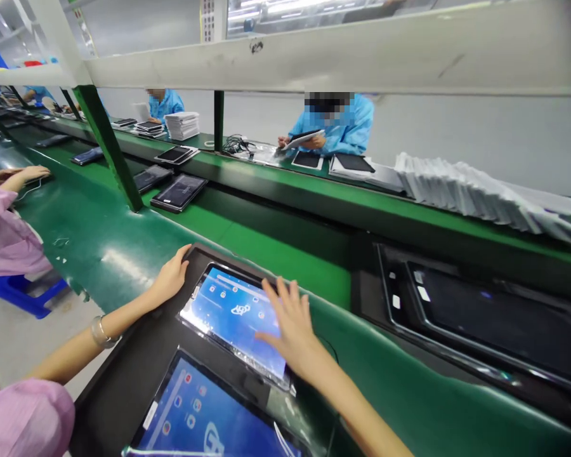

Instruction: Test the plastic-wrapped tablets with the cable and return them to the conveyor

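Your two hands frame the lit tablet (235,317) that lies flat on the black tray (137,362). The tablet's long axis runs from the tray's far-left corner down toward its near-right edge. Your right hand (292,330) is the one on it: palm down, fingers spread flat, resting over the right half of the screen with nothing gripped. Your left hand (171,276) is off the tablet, just beside its far-left corner, fingers loosely curved over the tray's rim; it holds nothing either. So the tablet lies between your hands, under the right one and to the right of the left one.

Counting on the tray: two lit tablets, the one under your right hand and a second tablet (209,419) nearer to you, cut off by the picture's lower edge.

To the right of the tray, on the green belt (124,254), one more tray holds one dark tablet (495,324). Beyond the tray, past the green post (109,149), two dark tablets (178,192) lie side by side on the belt.

On the far side of the belt, a person in blue (337,127) holds a tablet up, with a long row of white sheets (480,190) to the right. A second person in blue (164,105) sits further left by a white stack (182,125). To the left of your tray, a co-worker's pink sleeve (2,235) and hand (26,174) reach onto the belt.
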Available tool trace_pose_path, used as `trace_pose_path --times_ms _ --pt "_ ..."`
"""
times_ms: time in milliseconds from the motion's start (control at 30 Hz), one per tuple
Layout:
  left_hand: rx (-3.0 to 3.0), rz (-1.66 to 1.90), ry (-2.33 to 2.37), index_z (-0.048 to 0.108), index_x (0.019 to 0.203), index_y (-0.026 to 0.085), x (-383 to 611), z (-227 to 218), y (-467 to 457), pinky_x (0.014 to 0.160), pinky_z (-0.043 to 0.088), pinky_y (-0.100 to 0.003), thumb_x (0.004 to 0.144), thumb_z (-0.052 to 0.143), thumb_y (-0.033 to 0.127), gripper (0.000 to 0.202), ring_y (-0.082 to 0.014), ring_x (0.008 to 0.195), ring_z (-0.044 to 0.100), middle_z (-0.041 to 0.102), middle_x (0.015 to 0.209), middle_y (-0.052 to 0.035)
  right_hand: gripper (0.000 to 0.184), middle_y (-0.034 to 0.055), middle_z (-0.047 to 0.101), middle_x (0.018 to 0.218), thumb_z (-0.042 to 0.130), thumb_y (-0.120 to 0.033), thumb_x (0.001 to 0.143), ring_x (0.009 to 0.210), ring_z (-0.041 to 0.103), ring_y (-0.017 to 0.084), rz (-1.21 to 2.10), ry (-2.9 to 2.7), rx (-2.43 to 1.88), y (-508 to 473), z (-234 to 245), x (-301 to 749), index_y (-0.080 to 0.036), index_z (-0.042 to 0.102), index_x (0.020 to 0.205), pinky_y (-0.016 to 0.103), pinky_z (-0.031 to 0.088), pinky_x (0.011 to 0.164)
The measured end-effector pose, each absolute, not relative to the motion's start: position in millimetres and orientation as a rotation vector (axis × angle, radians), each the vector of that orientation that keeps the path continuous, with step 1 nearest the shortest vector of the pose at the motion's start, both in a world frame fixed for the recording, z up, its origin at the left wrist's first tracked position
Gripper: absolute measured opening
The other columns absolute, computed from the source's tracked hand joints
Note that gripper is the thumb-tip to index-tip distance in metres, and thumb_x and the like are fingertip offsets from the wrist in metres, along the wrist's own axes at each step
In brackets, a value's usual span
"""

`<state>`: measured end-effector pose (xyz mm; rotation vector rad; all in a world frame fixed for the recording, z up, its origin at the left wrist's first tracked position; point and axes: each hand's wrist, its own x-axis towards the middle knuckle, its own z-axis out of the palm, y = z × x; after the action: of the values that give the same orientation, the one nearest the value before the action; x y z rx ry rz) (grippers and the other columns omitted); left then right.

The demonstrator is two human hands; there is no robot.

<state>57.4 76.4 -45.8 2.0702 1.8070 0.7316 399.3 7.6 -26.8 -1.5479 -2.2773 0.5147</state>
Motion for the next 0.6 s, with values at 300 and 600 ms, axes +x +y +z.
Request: trace_pose_path --times_ms 300,600 --pt "2.995 0.384 0.405 0.059 0.149 0.041 134 7 -74 0.128 0.001 -0.076 0.098 0.063 0.066 0.056 -0.0437 0.163 0.010 0.027 0.176 0.0010 0.042 0.0051 0.046 0.166 0.052 -0.039 0.107 0.160 0.027 0.037 0.425 -1.911 -1.581 -130 11 436 -0.042 0.050 0.149 0.072 0.049 0.114" --pt "3.007 0.597 -0.101 0.077 0.080 0.026 167 7 -92 0.133 0.009 -0.065 0.109 0.047 0.058 0.051 -0.0262 0.155 0.039 0.062 0.152 0.0037 0.031 0.0047 0.067 0.145 0.058 -0.058 0.098 0.146 0.050 0.040 0.613 -1.390 -1.758 -185 -13 473 -0.041 0.073 0.119 0.079 0.039 0.117"
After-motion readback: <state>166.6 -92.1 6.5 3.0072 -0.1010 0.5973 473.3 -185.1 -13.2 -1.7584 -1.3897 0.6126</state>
